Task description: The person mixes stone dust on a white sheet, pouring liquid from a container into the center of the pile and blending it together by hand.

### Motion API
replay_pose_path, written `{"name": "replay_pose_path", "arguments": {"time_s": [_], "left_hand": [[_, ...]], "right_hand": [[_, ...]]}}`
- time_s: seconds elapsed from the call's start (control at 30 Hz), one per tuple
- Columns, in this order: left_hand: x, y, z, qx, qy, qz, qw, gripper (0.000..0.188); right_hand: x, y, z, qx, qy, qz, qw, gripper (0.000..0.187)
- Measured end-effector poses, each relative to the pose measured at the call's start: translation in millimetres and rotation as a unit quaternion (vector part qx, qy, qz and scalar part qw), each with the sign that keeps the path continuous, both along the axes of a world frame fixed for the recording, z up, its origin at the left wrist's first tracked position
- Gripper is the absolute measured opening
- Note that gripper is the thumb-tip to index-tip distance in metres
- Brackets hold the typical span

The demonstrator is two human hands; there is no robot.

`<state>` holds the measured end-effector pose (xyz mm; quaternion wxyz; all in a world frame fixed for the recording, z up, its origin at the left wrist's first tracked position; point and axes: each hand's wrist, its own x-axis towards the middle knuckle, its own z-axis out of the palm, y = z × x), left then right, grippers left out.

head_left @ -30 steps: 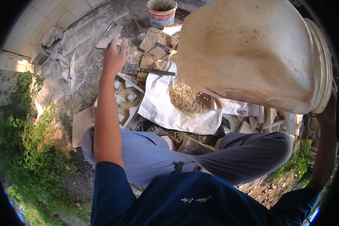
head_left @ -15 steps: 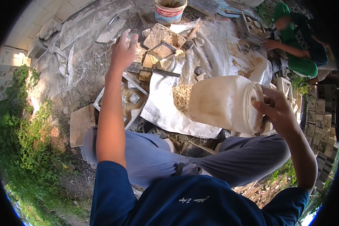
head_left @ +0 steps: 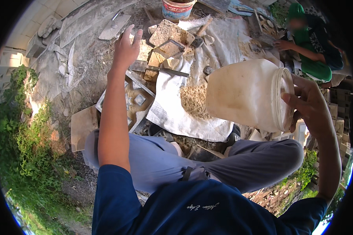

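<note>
My right hand (head_left: 308, 103) grips the rim of a large off-white plastic jar (head_left: 243, 94), tipped on its side with its mouth toward my palm. The jar hangs over the right part of a white sack sheet (head_left: 170, 107), beside a heap of tan crumbly material (head_left: 194, 100). My left hand (head_left: 126, 49) is raised at the far left, holding nothing, its thumb and fingers apart. Near that hand lie a flat metal bar (head_left: 168, 71) and a square frame (head_left: 169, 49) on a sandy slab (head_left: 170, 33). A patterned mould with a star shape (head_left: 139, 100) rests by my left forearm.
A bucket (head_left: 178, 11) with red and blue sides stands at the far middle. A trowel (head_left: 114, 17) lies on a board at the far left. Another person in green and dark clothing (head_left: 319, 43) works at the far right. Stacked patterned blocks (head_left: 337, 117) line the right side.
My right hand has carried the jar a little to the right and away from me, uncovering more of the tan heap. My left hand has shifted slightly away from me, still raised.
</note>
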<state>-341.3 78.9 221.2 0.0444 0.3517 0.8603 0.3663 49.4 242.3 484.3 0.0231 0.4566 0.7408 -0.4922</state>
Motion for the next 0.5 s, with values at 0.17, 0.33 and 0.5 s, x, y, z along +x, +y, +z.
{"name": "replay_pose_path", "arguments": {"time_s": [0.17,0.33,0.5], "left_hand": [[3.3,-0.5,8.6,0.003,-0.002,0.004,1.000,0.066],[8.4,0.0,14.5,0.018,-0.001,-0.005,1.000,0.068],[9.9,-1.6,17.4,-0.001,-0.002,0.005,1.000,0.068]], "right_hand": [[0.0,-10.8,12.4,0.037,-0.007,0.038,0.999,0.049],[-5.0,-13.8,25.9,0.047,-0.031,0.061,0.997,0.049],[5.2,-18.9,28.9,0.082,0.024,0.063,0.994,0.050]]}}
